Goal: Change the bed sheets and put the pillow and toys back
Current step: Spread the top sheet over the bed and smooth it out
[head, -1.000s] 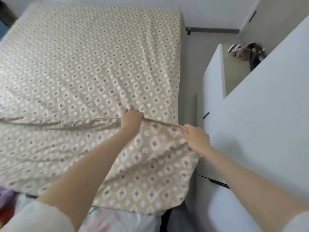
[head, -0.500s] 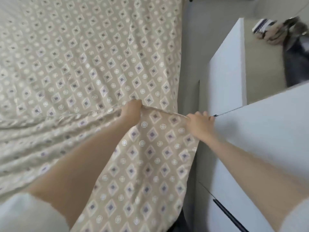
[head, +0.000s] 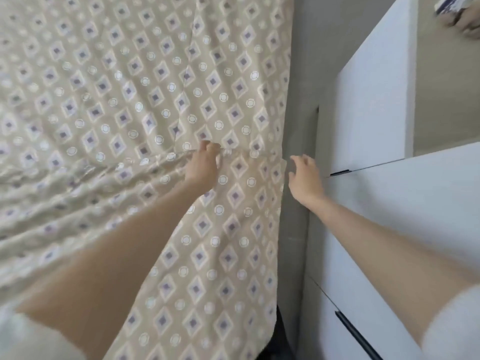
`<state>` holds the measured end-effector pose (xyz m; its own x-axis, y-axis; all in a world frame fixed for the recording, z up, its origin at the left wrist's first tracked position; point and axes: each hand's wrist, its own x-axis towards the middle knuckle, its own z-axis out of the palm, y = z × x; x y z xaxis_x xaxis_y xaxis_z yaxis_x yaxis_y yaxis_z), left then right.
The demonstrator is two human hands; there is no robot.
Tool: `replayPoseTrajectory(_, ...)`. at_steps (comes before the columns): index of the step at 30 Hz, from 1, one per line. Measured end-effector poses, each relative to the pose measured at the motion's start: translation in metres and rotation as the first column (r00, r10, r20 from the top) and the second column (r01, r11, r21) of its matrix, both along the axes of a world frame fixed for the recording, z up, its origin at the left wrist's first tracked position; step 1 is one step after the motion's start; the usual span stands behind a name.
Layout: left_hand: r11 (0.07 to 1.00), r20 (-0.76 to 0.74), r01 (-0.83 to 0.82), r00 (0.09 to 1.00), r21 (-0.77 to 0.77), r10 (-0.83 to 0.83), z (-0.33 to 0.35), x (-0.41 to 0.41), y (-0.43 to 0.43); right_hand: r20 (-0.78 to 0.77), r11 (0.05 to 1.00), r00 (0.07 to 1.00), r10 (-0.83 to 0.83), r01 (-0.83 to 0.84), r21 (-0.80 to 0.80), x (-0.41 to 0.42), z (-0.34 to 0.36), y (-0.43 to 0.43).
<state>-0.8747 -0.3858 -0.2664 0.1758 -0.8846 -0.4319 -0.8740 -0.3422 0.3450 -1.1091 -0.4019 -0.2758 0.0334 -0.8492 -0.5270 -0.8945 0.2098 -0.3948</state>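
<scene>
1. Mostly, a beige bed sheet (head: 130,87) fills the view: thin, faintly glossy cloth printed with purple-centred diamonds and pale rings, spread over the bed and rumpled into long soft creases on the left.
2. A raised fold runs across the sheet; the left hand (head: 205,167) pinches that fold with curled fingers.
3. The right hand (head: 305,178) is open, fingers loosely spread and holding nothing, just beside the sheet's right edge above a grey strip (head: 298,74).
4. Smooth, flat white cabinet fronts (head: 415,203) stand to the right with a slim dark handle (head: 353,333); all are closed, so their contents are hidden.
5. A blurred object (head: 462,19) lies on the lower unit's beige top.
</scene>
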Motion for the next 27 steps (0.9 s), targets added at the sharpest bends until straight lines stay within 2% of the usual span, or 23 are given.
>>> replayPoseTrajectory(8,0.997,-0.061,-0.071,0.996,0.000,0.071,0.024,-0.009,0.091,0.097,0.986,0.987,-0.131,0.120,0.115,0.004,0.008,0.084)
replayPoseTrajectory(13,0.987,-0.102,-0.150,0.983,0.054,0.155,0.030,-0.017,0.178,0.121,0.937,0.968,-0.221,0.176,0.303,-0.001,0.008,0.173)
replayPoseTrajectory(17,0.980,-0.172,-0.177,0.967,0.089,0.190,0.022,-0.030,0.258,0.104,0.863,0.950,-0.296,0.219,0.455,-0.011,-0.003,0.246)
replayPoseTrajectory(23,0.993,-0.242,-0.091,0.964,0.080,0.108,-0.007,-0.054,0.352,0.066,0.723,0.890,-0.452,0.322,0.611,-0.029,-0.043,0.333)
replayPoseTrajectory(27,0.989,-0.266,-0.133,0.953,0.058,0.144,-0.025,-0.065,0.387,0.049,0.591,0.806,-0.590,0.390,0.706,-0.039,-0.069,0.372)
